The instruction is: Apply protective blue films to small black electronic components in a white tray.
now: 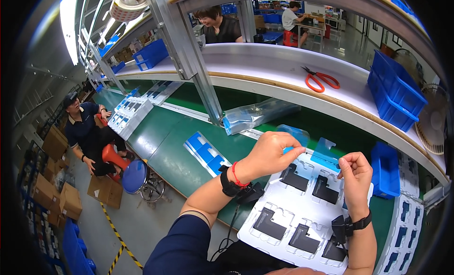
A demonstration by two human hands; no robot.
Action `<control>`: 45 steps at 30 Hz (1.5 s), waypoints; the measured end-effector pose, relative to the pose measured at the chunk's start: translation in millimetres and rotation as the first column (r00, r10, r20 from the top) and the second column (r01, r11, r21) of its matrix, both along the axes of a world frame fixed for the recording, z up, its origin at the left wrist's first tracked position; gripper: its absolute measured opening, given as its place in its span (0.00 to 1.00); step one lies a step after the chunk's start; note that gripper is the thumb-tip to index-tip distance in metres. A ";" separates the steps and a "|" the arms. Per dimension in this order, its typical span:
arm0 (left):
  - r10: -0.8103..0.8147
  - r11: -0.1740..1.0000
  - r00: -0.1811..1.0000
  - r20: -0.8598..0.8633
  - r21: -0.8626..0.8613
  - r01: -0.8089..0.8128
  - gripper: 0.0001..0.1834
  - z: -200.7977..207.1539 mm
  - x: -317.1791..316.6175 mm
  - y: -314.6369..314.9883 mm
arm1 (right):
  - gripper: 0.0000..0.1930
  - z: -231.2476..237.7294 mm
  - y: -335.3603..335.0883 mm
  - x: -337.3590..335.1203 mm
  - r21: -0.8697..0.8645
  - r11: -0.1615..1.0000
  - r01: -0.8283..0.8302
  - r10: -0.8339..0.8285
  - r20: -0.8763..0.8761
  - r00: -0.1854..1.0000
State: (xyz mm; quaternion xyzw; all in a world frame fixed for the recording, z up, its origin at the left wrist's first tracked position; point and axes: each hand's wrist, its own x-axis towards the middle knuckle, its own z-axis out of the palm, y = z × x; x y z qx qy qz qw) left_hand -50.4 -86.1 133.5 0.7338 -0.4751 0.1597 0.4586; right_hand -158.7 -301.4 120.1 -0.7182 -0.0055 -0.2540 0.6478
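My left hand pinches one end of a transparent film strip with blue tabs, thumb against forefinger. The strip's other end is pinched by my right hand, so it stretches between both hands above the far side of a white moulded tray. In the tray's recesses lie several flat black L-shaped pieces that look like phone batteries. A second blue part of the film shows just beyond my left fingers. Each wrist wears a black strap with a small device; a red cord circles the left one.
Left of the tray, a blue-and-clear film sheet lies on the green bench. Behind it is a plastic bag. Red-handled cutters and blue bins occupy the shelf. Another blue bin stands right. A seated co-worker is left.
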 end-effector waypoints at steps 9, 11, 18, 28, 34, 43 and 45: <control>0.041 0.998 0.995 0.088 0.039 -0.045 0.07 0.9 -3.9 0.1 | 0.04 -2.1 -6.3 -2.6 -0.001 0.999 0.035 -0.035 -0.032 0.999; 0.022 0.999 0.997 0.077 0.043 -0.025 0.06 3.0 -1.8 0.6 | 0.04 3.4 -13.2 -3.7 0.009 0.999 0.050 -0.050 -0.052 0.997; 0.069 0.997 0.995 0.076 0.018 -0.071 0.05 24.4 1.4 21.2 | 0.03 37.5 -25.6 -46.6 -0.071 0.995 0.071 -0.086 -0.226 0.970; 0.053 0.998 0.998 0.035 0.028 -0.054 0.06 26.2 0.7 24.6 | 0.06 -20.1 -21.7 -54.0 0.037 0.993 0.109 -0.067 -0.588 0.806; 0.054 0.998 0.998 0.024 0.026 -0.055 0.06 29.0 1.1 28.6 | 0.06 -23.0 -13.9 -46.0 -0.041 0.994 0.106 -0.111 -0.556 0.824; 0.060 0.998 0.997 0.041 0.023 -0.061 0.07 27.8 2.8 26.2 | 0.05 -17.1 -16.8 -45.7 -0.020 0.993 0.113 -0.102 -0.590 0.801; 0.054 0.998 0.998 0.009 0.032 -0.054 0.08 28.2 2.2 25.3 | 0.05 -18.2 -16.6 -44.4 -0.019 0.993 0.114 -0.103 -0.598 0.795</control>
